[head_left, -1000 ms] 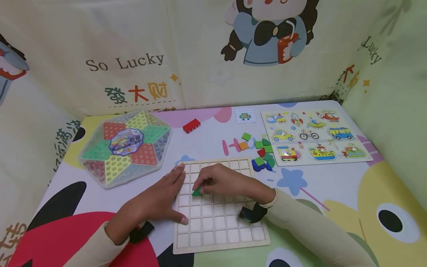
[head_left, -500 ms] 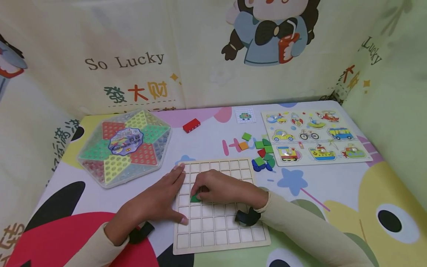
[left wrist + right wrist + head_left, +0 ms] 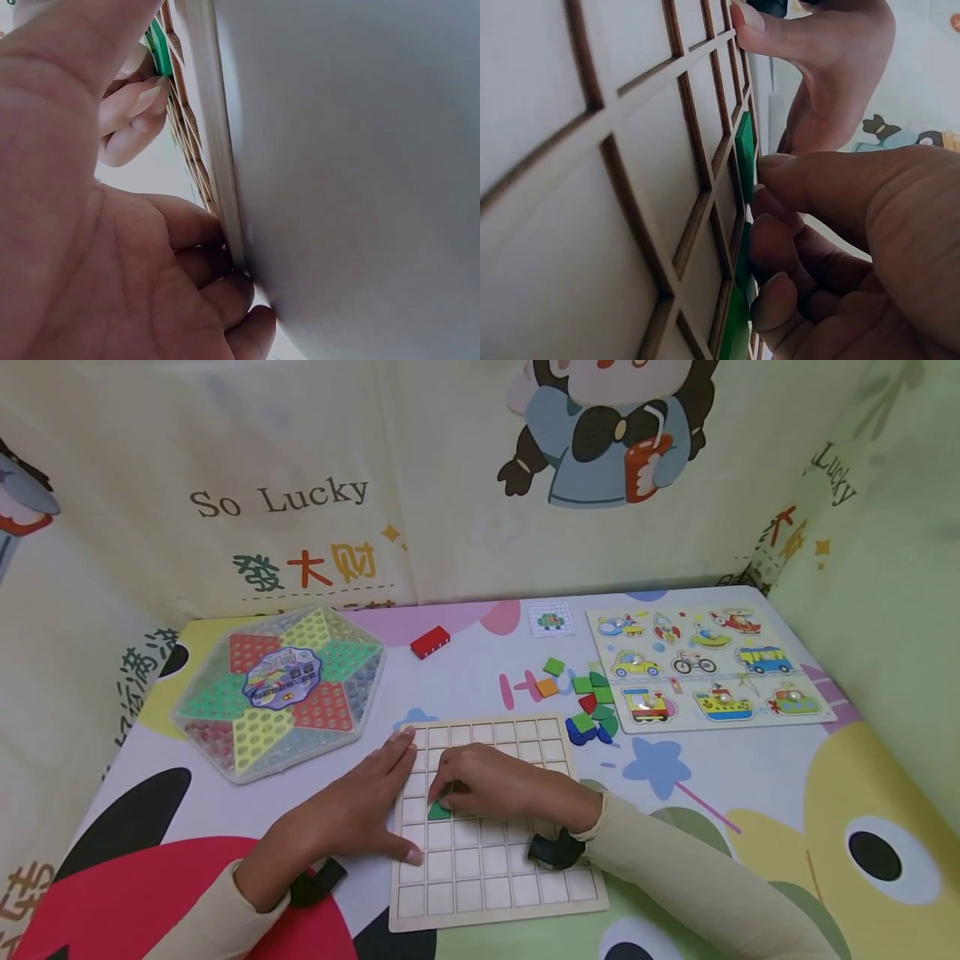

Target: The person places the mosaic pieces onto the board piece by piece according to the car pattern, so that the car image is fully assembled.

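A pale wooden grid board [image 3: 497, 910] lies in front of the person. My left hand [image 3: 360, 802] rests along its left edge; in the left wrist view its fingers [image 3: 229, 296] touch the board's side. My right hand [image 3: 487, 781] is over the upper left cells, thumb and fingertips pinching a small green tile [image 3: 438, 812]. In the right wrist view this tile [image 3: 745, 156] stands slightly tilted at a cell, against the fingertips. More green pieces [image 3: 735, 326] sit in the grid beneath the hand, hidden in the head view.
Loose green, blue, red and orange tiles [image 3: 583, 685] lie right of the board. A small pattern card [image 3: 551, 621] is behind them, and a vehicle puzzle [image 3: 712, 664] is at the right. A hexagonal game box [image 3: 281, 693] and a red block [image 3: 431, 643] are at the left and back.
My right hand has moved a little toward the person with the green tile, lowering it onto a cell in the second column. The left hand stays in place.
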A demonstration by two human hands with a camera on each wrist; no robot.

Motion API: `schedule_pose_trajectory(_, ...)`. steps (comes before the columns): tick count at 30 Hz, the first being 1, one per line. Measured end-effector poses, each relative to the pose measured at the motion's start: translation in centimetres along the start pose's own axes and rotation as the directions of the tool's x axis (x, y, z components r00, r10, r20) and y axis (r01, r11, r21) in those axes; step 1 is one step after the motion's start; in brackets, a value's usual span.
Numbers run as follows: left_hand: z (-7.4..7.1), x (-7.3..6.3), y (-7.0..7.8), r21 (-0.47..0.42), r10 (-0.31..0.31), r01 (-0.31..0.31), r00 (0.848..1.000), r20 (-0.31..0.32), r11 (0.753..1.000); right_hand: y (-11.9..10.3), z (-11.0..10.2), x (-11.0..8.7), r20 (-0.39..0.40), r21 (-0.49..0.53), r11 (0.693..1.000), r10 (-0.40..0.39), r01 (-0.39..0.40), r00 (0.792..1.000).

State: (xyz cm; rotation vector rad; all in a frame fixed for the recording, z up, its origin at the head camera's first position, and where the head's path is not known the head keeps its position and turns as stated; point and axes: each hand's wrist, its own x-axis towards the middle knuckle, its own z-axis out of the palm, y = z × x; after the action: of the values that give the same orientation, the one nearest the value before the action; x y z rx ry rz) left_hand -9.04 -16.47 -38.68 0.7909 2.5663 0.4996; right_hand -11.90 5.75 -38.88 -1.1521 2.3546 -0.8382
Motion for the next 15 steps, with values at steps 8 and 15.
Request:
schedule_pose_trajectory(8, 0.1, 0.0, 0.0, 0.012, -0.020, 0.020, 1.000, 0.005, 1.000, -0.1, -0.7, -0.5, -0.038, 0.068, 0.997, -0.019, 0.022, 0.999)
schedule_pose_trajectory(15, 0.1, -0.1, 0.0, 0.004, -0.019, 0.019, 1.000, 0.003, 1.000, 1.0, -2.3, -1.7, -0.121, 0.125, 0.992, 0.030, -0.015, 0.992)
